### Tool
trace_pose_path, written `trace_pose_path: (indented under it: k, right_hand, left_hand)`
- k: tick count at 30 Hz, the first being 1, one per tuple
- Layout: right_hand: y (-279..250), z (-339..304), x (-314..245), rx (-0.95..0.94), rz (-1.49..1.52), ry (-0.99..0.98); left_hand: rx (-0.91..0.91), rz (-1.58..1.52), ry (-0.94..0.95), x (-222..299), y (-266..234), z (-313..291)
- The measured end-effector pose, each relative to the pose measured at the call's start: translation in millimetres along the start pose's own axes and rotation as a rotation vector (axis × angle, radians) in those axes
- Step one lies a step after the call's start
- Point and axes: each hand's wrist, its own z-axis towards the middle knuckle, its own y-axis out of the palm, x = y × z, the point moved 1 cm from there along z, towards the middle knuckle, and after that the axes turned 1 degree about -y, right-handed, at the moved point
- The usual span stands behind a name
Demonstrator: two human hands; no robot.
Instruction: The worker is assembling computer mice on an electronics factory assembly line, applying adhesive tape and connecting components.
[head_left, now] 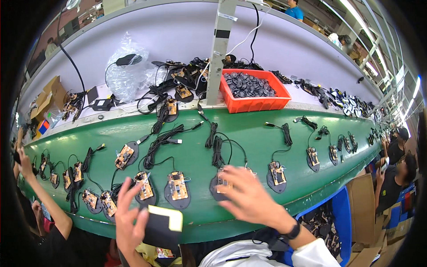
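My left hand [130, 224] is at the belt's near edge, thumb and fingers around a flat black rectangular piece with a pale yellow border [163, 226]. My right hand [252, 198], with a dark band on the wrist, reaches over a computer mouse base with a circuit board [218, 189]. Its fingers are stretched out and partly hide that base; nothing shows in them. Between the hands lies another mouse base [179, 191] with a tan board and black cable. One more mouse base [144, 189] lies just beyond my left hand, and another [276, 177] to the right.
Several corded mouse bases lie along the green belt [249, 133]. Behind it stand a red bin [255, 104] of dark round parts, a metal post [219, 58], heaped cables and a clear plastic bag [126, 75]. A blue bin [344, 222] is at lower right. Co-workers sit on both sides.
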Motion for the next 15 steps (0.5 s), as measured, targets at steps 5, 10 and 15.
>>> trace_pose_path:
  k: [5,10,15]
  right_hand:
    - [-10,-81,46,-0.017,-0.253,0.335]
    - [-47,-33,59,-0.290,-0.067,0.171]
    - [-132,55,200,0.039,-0.379,0.141]
  left_hand:
    - [-0.399,-0.350,0.477,91,100,34]
    - [-0.365,-0.021,0.409,79,145,49]
    - [-0.362,0.041,0.221,57,106,33]
